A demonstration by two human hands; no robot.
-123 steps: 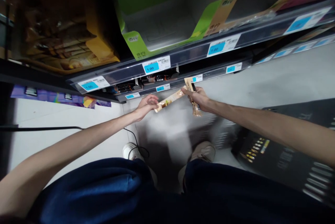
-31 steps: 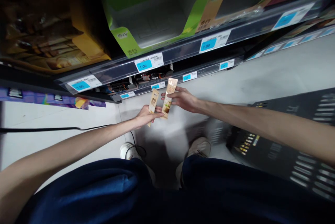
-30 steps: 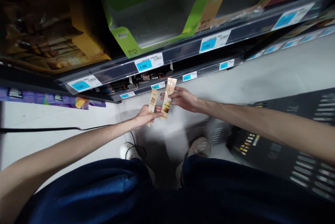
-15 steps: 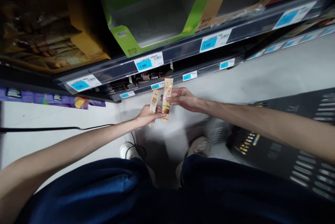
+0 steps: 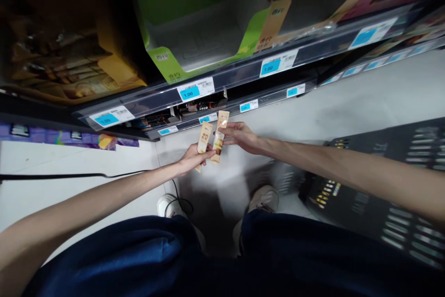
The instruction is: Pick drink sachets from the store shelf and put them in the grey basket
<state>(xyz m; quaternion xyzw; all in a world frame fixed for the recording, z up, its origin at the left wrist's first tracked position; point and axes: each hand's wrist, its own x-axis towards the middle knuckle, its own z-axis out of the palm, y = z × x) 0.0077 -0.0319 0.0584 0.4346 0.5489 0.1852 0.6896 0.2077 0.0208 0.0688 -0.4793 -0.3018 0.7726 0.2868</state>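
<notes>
Two slim beige stick packets of drink powder are held up side by side over the floor. The left stick packet, with dark printed characters, lies in my left hand, whose fingers are closed round its lower part. My left thumb also reaches across to the foot of the right stick packet, which carries a brown and green picture. My right hand pinches this packet at its right edge, fingertips on its front. Part of the left packet is hidden behind my left fingers.
A dark shelf with price tags runs across the front. It bears an open green display box and a yellow box of packets. A grey slotted crate stands on the right. A black cable crosses the floor beside my left shoe.
The right packet has tilted, its top now leaning right, and sits slightly lower in view. My right hand has shifted a little down with it. Both hands keep hold.
</notes>
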